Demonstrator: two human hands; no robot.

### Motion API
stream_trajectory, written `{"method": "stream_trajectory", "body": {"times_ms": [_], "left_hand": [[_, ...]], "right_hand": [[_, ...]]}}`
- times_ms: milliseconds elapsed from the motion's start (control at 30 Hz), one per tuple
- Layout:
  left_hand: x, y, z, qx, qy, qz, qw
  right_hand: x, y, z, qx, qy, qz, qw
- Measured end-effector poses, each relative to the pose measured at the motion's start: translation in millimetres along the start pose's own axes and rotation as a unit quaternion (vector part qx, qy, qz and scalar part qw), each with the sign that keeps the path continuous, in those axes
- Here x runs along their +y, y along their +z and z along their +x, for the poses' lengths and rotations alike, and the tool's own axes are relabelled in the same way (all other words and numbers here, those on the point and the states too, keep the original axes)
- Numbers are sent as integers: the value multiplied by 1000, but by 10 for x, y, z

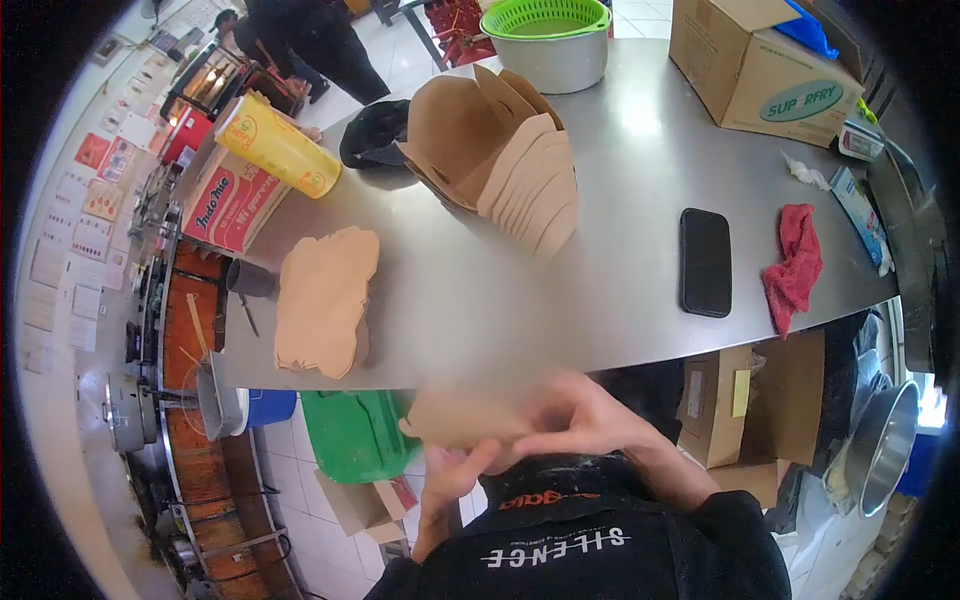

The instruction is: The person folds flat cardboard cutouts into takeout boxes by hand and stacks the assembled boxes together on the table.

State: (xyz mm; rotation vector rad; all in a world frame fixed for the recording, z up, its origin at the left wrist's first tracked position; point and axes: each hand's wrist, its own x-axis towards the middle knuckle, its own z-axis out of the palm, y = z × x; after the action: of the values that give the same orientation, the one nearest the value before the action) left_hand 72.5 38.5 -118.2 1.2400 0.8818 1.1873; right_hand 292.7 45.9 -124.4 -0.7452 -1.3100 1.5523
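Close to my body, just off the table's near edge, I hold a brown cardboard food box piece [465, 415], partly blurred. My left hand [462, 475] is closed on its lower edge with the thumb on top. The fingers of my right hand [585, 420] pinch its right end. On the table ahead lies a flat stack of brown cardboard box blanks [325, 300]. Farther back, a nested stack of folded cardboard food boxes [525, 170] leans on its side.
On the steel table [620, 300] are a black phone [706, 262], a red cloth [795, 265], a yellow cup stack [280, 145], an Indomie carton [235, 205], a Superfry carton [765, 85] and a pot with a green basket [550, 45]. A green lid [355, 435] sits below.
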Motion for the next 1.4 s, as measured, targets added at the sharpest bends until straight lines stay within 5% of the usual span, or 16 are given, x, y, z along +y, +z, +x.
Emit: {"method": "stream_trajectory", "body": {"times_ms": [100, 233, 533, 633, 733, 800, 933, 1000, 1133, 1200, 1300, 1400], "left_hand": [[-16, -60, 6, -6, -59, 24, 998], [26, -123, 36, -111, -56, 91, 988], [-5, -244, -32, -175, -35, 83, 980], [-92, -246, -44, -129, -60, 58, 988], [-106, -181, 2, -91, -114, 81, 986], [21, -44, 52, -57, -170, 97, 979], [83, -21, 99, -17, -238, 19, 971], [80, 25, 102, 15, -262, -6, 965], [119, -181, 95, -56, -297, 30, 953], [124, -278, 111, -105, -289, 69, 949], [145, -259, 114, -73, -263, -1, 962], [62, -387, 49, -111, -248, -14, 962]], "right_hand": [[29, 45, 49, 71, -83, -98, 989], [63, 62, 67, 79, -76, -113, 988], [37, 94, -34, 21, -13, -34, 999], [-77, 104, -72, 39, 122, -28, 991], [-54, 141, -91, 118, 44, -176, 976], [38, 130, -71, 145, -184, -268, 934], [0, 61, -113, 95, -155, -259, 949], [69, 38, -140, 100, -215, -336, 912], [-3, 37, -142, 117, -225, -323, 912], [-125, -19, -121, 74, -12, -179, 981], [-83, -28, -123, 94, 6, -126, 988], [63, 13, -199, 127, -111, -240, 956]]}}
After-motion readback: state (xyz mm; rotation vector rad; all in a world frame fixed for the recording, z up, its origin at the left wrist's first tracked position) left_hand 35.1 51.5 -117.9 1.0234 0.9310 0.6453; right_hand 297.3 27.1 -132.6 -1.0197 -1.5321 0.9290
